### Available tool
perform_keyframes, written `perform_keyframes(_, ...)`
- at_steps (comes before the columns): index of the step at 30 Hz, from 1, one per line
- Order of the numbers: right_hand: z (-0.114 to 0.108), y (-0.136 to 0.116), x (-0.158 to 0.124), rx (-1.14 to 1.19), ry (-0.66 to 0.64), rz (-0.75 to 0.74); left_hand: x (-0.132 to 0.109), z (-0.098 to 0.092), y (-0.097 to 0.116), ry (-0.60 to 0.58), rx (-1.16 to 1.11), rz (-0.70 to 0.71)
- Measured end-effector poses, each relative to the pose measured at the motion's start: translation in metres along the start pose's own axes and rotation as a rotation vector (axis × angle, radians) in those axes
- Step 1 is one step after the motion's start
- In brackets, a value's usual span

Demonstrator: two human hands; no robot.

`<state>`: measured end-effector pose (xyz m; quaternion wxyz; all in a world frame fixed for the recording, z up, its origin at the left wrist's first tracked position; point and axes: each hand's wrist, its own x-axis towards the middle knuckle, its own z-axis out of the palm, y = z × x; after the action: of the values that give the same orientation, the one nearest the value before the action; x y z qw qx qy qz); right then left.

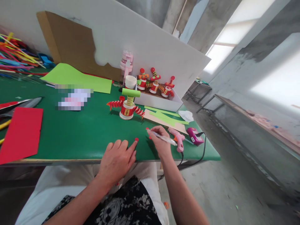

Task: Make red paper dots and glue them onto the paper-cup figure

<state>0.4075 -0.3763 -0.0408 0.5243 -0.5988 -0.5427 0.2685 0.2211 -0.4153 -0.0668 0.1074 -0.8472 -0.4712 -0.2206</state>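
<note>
Pen (167,139) slants near pink glue gun (179,140).

We see a window (236,31) glaring at upper right, soft shadows, and blur along the left edge.

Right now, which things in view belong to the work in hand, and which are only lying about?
Probably in use:
pen, in the right hand
small red disc, at the left hand's fingertip
paper-cup figure

Seemingly just lying about:
crumpled white paper
pink bottle
brown cardboard
</note>
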Motion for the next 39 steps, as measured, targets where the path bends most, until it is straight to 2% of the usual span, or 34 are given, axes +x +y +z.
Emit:
perform_keyframes(4,-0.036,0.005,0.007,-0.372,0.004,-0.237,-0.001,0.002,-0.001,0.021,0.009,0.007)
perform_keyframes(7,-0.057,0.017,0.015,-0.598,-0.064,-0.301,-0.002,-0.001,0.0,0.042,-0.005,0.008)
perform_keyframes(11,-0.066,0.029,0.021,-0.704,-0.199,-0.348,-0.004,-0.019,-0.004,0.101,-0.084,0.006)
perform_keyframes(15,-0.064,0.032,0.023,-0.752,-0.233,-0.371,0.006,-0.033,-0.028,0.095,-0.146,0.003)
perform_keyframes(17,-0.062,0.03,0.022,-0.791,-0.246,-0.359,0.018,-0.03,-0.044,0.003,-0.204,-0.002)
perform_keyframes(20,-0.058,0.024,0.016,-0.81,-0.221,-0.333,0.044,-0.016,-0.062,-0.259,-0.338,0.037)
perform_keyframes(21,-0.056,0.021,0.013,-0.803,-0.2,-0.337,0.052,-0.011,-0.064,-0.307,-0.362,0.066)
perform_keyframes(25,-0.044,0.009,-0.005,-0.725,-0.155,-0.409,0.082,0.0,-0.057,-0.421,-0.397,0.193)
perform_keyframes(32,-0.019,-0.007,-0.047,-0.674,-0.158,-0.441,0.118,0.0,-0.047,-0.653,-0.373,0.354)
perform_keyframes(35,-0.018,-0.004,-0.058,-0.733,-0.153,-0.395,0.128,0.0,-0.047,-0.728,-0.367,0.393)
perform_keyframes(39,-0.033,0.008,-0.053,-0.808,-0.181,-0.356,0.13,-0.001,-0.047,-0.766,-0.366,0.407)
